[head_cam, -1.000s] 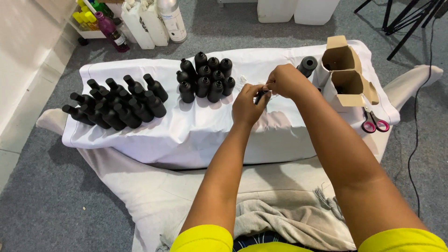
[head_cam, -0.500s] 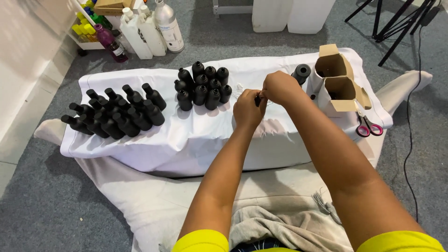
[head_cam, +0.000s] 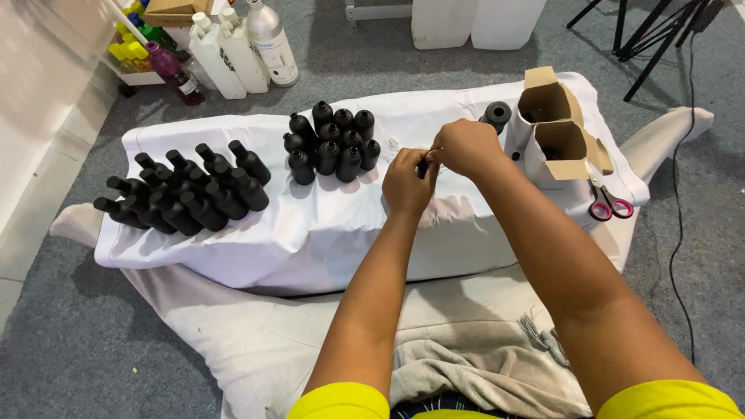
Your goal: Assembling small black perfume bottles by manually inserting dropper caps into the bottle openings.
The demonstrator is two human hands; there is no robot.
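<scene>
Over the middle of a low table covered with a white cloth (head_cam: 326,233), my left hand (head_cam: 407,182) and my right hand (head_cam: 464,146) are pressed together around a small black bottle (head_cam: 423,165). Only a dark sliver of it shows between the fingers. My left hand grips it from below; my right hand's fingers close on its top. Just left of my hands stands an upright cluster of black bottles (head_cam: 332,143). Farther left lies a pile of black bottles on their sides (head_cam: 186,194).
Two open cardboard boxes (head_cam: 560,132) stand at the table's right end, a black roll (head_cam: 497,115) behind them and pink-handled scissors (head_cam: 605,203) in front. White jugs and coloured bottles (head_cam: 233,46) stand on the grey carpet at back left. Tripod legs (head_cam: 660,39) and a cable lie at right.
My hands stay together on the same small bottle. They have shifted slightly with the view, and the fingers of my right hand have turned a little on its top.
</scene>
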